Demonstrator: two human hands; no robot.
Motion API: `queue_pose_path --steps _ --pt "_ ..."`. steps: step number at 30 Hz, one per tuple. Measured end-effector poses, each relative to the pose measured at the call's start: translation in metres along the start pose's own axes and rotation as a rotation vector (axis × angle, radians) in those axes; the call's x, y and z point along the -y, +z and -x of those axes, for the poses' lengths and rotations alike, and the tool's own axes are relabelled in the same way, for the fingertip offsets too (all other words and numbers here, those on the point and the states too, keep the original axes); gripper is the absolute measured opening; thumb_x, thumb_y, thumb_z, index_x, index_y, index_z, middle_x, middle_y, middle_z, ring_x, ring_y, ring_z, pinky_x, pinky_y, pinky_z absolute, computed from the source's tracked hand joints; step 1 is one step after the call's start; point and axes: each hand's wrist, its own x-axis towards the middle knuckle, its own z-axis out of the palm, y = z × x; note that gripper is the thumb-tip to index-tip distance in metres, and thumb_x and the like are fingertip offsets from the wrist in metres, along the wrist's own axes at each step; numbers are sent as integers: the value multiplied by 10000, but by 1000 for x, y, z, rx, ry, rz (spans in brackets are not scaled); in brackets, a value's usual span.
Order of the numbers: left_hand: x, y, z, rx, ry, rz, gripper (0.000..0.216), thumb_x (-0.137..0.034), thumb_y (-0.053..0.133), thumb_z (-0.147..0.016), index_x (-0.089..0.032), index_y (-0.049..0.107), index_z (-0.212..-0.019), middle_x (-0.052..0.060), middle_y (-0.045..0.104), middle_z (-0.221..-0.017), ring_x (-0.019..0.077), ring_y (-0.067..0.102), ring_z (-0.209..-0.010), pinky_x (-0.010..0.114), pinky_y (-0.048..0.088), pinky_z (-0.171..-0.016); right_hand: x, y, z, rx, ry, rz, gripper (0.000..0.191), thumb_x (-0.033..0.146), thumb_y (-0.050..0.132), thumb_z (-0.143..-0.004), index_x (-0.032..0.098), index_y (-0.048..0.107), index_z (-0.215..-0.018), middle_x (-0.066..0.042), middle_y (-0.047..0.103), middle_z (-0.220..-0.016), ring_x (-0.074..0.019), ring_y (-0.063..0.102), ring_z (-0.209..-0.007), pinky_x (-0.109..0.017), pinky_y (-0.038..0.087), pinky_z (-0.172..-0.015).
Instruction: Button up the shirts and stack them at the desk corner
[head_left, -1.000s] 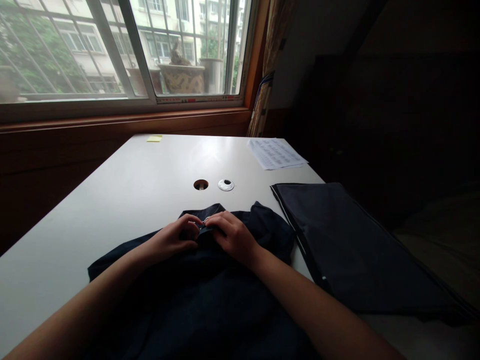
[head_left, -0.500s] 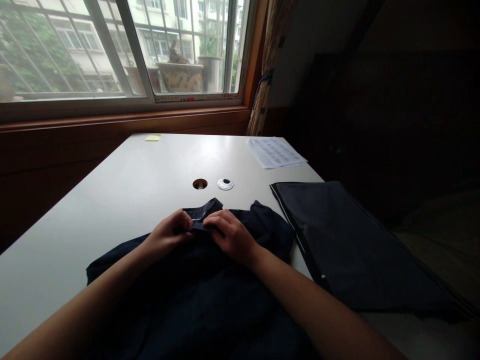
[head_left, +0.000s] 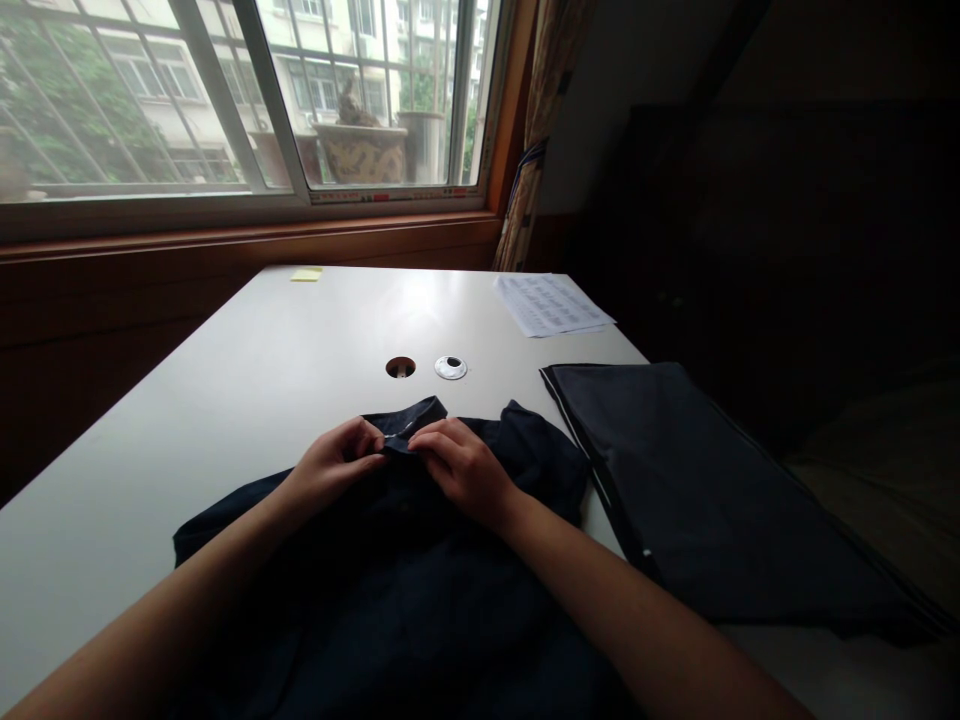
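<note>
A dark navy garment (head_left: 405,590), which looks like a collared shirt, is spread over the near part of the white table (head_left: 210,380). At its upper edge, my left hand (head_left: 345,455) is closed, pinching the collar-like band (head_left: 409,412) between thumb and fingers. Just to the right, my right hand (head_left: 465,465) grips the same band from above with bent fingers. A small whitish strip shows in the short gap between both hands. Dim light hides most of the garment's lower part.
On the right lies a folded dark cloth (head_left: 697,470) with a pale edge, close to the garment. Printed papers (head_left: 553,305) and a yellow sticky note (head_left: 306,274) are at the far edge. A round hole (head_left: 400,368) and a grommet (head_left: 451,368) sit mid-table, below the window (head_left: 375,100).
My hands shift very slightly at the band, and the left fingers and thumb look a little rearranged. The garment otherwise keeps its place.
</note>
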Motion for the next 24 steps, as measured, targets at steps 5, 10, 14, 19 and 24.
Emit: queue_pose_path --steps 5,10,14,19,24 --pt "-2 1 0 -27 22 -146 259 -416 676 -853 -170 617 -904 -39 460 -696 112 423 -624 221 361 -569 1 0 0 -5 0 16 228 105 523 -943 236 640 -1088 -68 665 -1028 -211 611 -971 -377 527 -909" --pt "1 3 -2 -51 70 -281 191 -364 627 -877 -175 604 -891 -61 355 -657 106 359 -600 218 310 -558 1 0 -1 -9 5 21 219 114 531 -941 237 653 -1075 -68 669 -996 -211 613 -947 -370 533 -876" --pt "1 5 -3 -68 115 -376 126 -308 592 -875 -187 572 -847 -57 379 -660 111 373 -602 224 324 -572 1 -1 -1 -10 9 34 213 117 530 -939 238 655 -1061 -65 671 -979 -211 620 -925 -373 531 -867" --pt "1 14 -3 -122 205 -452 236 -234 556 -842 -205 405 -663 0 537 -767 128 461 -655 245 377 -608 2 -1 -1 20 -4 53 221 100 509 -941 235 643 -1054 -65 669 -958 -216 609 -909 -378 522 -859" --pt "2 16 -2 -136 138 -509 69 -235 588 -805 -215 530 -836 -13 557 -760 146 501 -654 258 406 -606 3 -2 -2 18 -10 56 203 98 503 -944 225 632 -1036 -66 663 -956 -218 601 -906 -381 520 -861"
